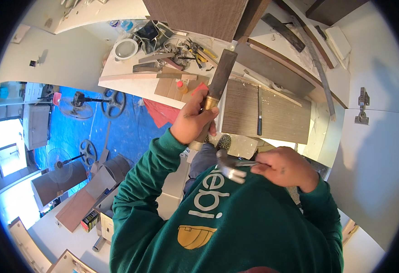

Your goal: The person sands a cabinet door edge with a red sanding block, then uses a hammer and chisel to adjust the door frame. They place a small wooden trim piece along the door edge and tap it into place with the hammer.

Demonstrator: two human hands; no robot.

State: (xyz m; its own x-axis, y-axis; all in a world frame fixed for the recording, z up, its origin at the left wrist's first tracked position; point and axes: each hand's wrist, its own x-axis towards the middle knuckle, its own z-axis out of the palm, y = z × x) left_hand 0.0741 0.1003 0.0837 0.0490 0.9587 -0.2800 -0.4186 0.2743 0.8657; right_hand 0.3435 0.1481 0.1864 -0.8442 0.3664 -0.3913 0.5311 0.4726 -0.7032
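Observation:
My left hand (194, 117) is raised at the middle, its fingers closed round a chisel-like tool (222, 75) with a broad dark bar and a brass collar. The tool tilts up and away to the right; its lower end is partly covered by my fingers. My right hand (283, 167), lower and to the right, grips a claw hammer (230, 169) by its handle, with the metal head pointing left near my chest. The hammer and the tool are apart. Beyond my hands, a long thin file-like tool with a black handle (259, 123) lies on a brown wood-grain panel (283, 116).
A cluttered white worktop (113, 73) holds pliers (199, 54), a small orange-capped bottle (181, 86) and a round white dish (126, 48). Fans (76, 102) stand left on blue floor sheeting (136, 116). A white cabinet door with a hinge (362, 107) is at the right.

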